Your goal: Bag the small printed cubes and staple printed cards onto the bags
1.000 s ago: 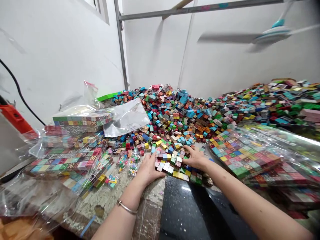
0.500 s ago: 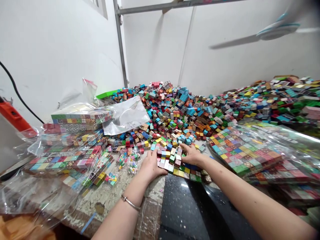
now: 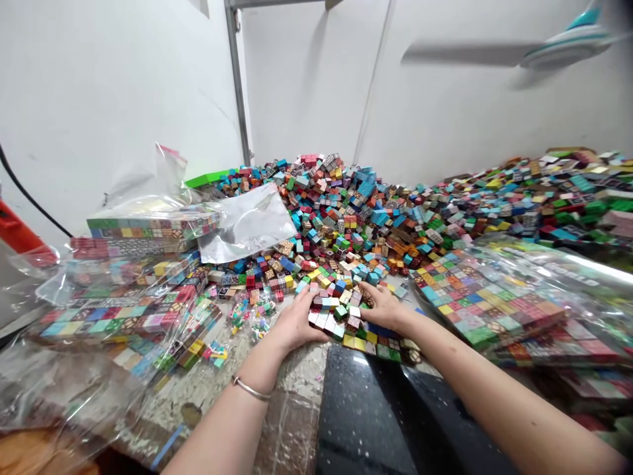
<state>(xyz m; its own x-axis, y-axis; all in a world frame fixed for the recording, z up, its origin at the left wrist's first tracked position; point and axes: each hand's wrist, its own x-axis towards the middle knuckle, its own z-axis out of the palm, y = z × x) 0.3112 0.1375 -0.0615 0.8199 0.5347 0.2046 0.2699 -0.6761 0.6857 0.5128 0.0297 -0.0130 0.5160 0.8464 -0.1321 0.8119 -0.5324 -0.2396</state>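
Observation:
A cluster of small patterned cubes (image 3: pixel 327 319) lies between my two hands, just behind the black speckled slab (image 3: pixel 376 409). My left hand (image 3: pixel 298 321) rests against the cluster's left side, its fingers spread and its thumb along the front. On the right side my right hand (image 3: pixel 383 307) touches the cubes with fingers and thumb apart. Neither hand is closed around a cube. A row of yellow and green cubes (image 3: pixel 360 344) sits along the slab's back edge. Some fingertips are partly hidden among the cubes.
A large heap of loose cubes (image 3: pixel 341 211) rises against the wall. Bagged cube sheets are stacked at the left (image 3: pixel 123 316) and right (image 3: pixel 494 297). Small bags of colourful pieces (image 3: pixel 240 313) lie left of my hands. A fan (image 3: pixel 568 49) hangs upper right.
The camera view has shifted slightly. My left hand has opened a little wider at the cluster's left side; my right hand stays at its right side.

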